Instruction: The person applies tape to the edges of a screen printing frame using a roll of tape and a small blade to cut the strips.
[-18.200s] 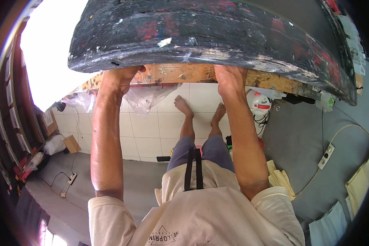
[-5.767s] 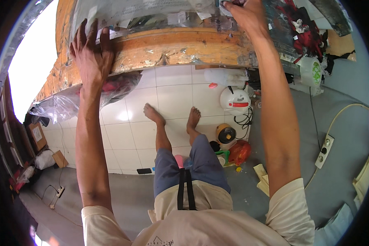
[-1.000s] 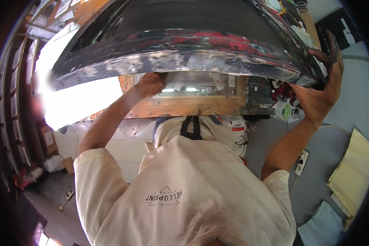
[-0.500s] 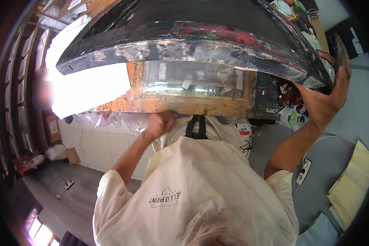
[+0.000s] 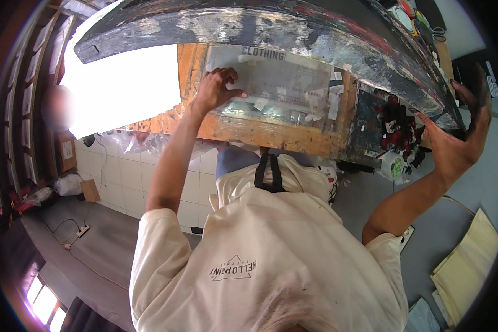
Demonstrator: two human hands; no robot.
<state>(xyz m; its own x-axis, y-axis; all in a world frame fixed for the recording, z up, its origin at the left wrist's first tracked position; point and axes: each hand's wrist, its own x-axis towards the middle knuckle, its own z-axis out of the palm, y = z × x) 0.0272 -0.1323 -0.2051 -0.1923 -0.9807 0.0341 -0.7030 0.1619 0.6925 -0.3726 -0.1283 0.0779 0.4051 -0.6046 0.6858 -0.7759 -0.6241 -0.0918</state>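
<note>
A large screen printing frame [image 5: 221, 27], dark and smeared with red, white and grey paint, is tilted up over a wooden table with a glass pane [image 5: 268, 113]. My right hand [image 5: 456, 146] grips its right corner, thumb at the lower edge and fingers spread along the outer side. On the glass lies a grey translucent film [image 5: 282, 77] with dark lettering, held by bits of tape. My left hand [image 5: 213, 88] hovers at the film's left side, fingers bent and thumb apart, with nothing visible in it. Whether its fingertips touch the film I cannot tell.
A bright white sheet [image 5: 127, 88] covers the table's left part. Red-and-black scraps [image 5: 395, 130] and a tape roll [image 5: 392, 163] sit at the right end. Clear plastic [image 5: 144, 143] hangs off the front edge. Shelves [image 5: 33, 94] stand left; yellowish cloth [image 5: 465, 260] lies right.
My left hand has risen from the table's front edge to above the film. The frame has tilted farther up and away, uncovering more of the film; my right hand stays on its corner.
</note>
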